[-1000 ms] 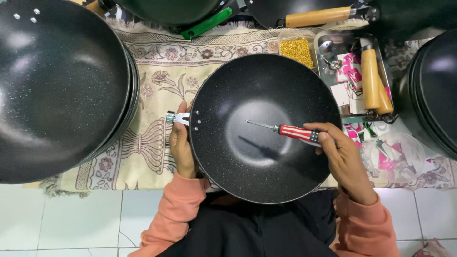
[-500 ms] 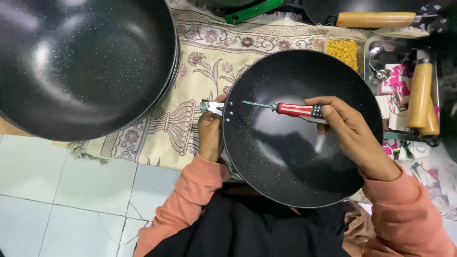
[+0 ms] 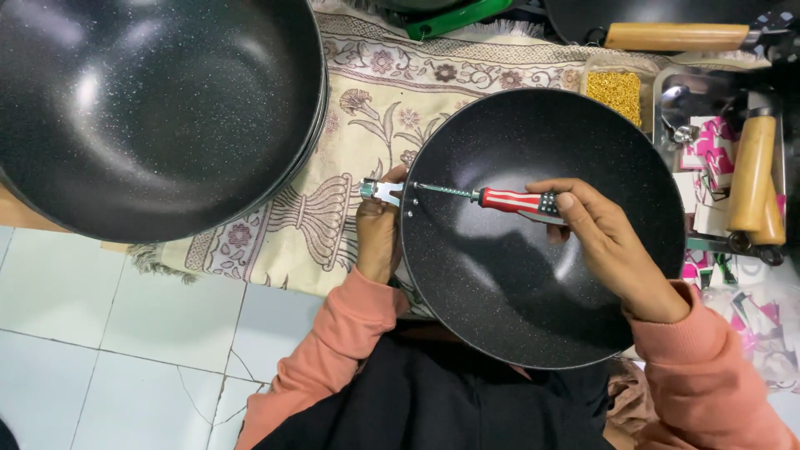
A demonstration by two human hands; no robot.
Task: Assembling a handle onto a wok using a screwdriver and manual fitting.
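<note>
- White floor tiles [image 3: 125, 333] lie at the near left, with a patterned cloth [image 3: 333, 208] spread beyond them.
- Black speckled wok [image 3: 542, 225] sits at centre, over the person's lap.
- Right hand [image 3: 608, 246] is closed around a red-handled screwdriver [image 3: 508, 200], whose tip reaches the wok's left rim.
- Left hand [image 3: 379, 229] pinches a metal bracket [image 3: 382, 192] outside that rim.
- Stacked black woks [image 3: 150, 108] fill the far left.
- Wooden handles [image 3: 750, 175] lie far right.

Salmon-pink long sleeves [image 3: 350, 333] with ribbed cuffs, black garment [image 3: 433, 400] over the lap
</note>
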